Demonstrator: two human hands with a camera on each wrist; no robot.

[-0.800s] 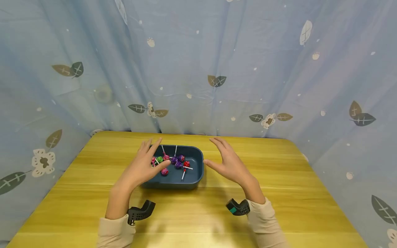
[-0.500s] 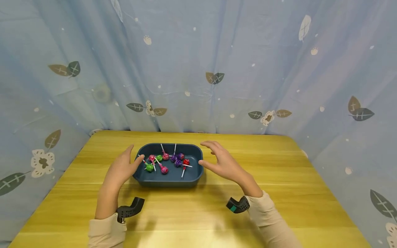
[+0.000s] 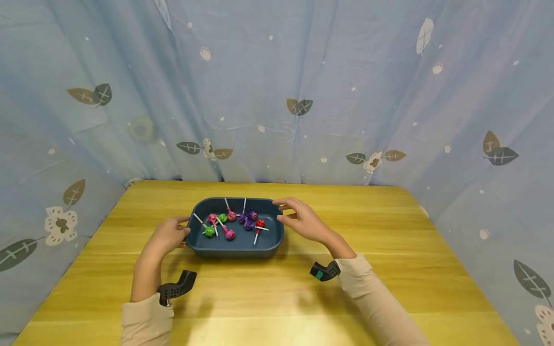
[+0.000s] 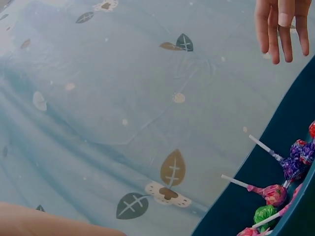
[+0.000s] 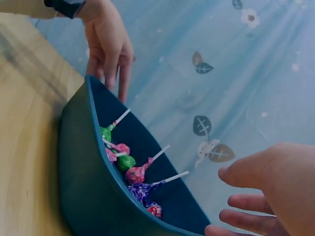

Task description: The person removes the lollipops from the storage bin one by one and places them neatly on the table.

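A dark blue rectangular bin (image 3: 235, 253) stands on the table, holding several wrapped lollipops in green, pink, purple and red. At its left end is my left hand (image 3: 166, 236), fingers pointing down along the outside; whether they touch the wall I cannot tell. My right hand (image 3: 303, 222) reaches to the right end, fingertips by the rim and the thumb bent in toward it. In the right wrist view this hand (image 5: 275, 191) has its fingers spread near the bin's end. A purple lollipop (image 3: 248, 224) and a green lollipop (image 3: 209, 232) lie inside.
The yellow wood-grain table (image 3: 259, 298) runs back to a pale blue curtain (image 3: 259, 86) with leaf and flower prints, which also hangs at both sides. A black wrist camera mount (image 3: 178, 287) is on the left wrist, another mount (image 3: 325, 271) on the right.
My left hand has moved left from over the bin, then lowered beside its left end. The right hand has come in a little to the right end. The bin and lollipops look unmoved.
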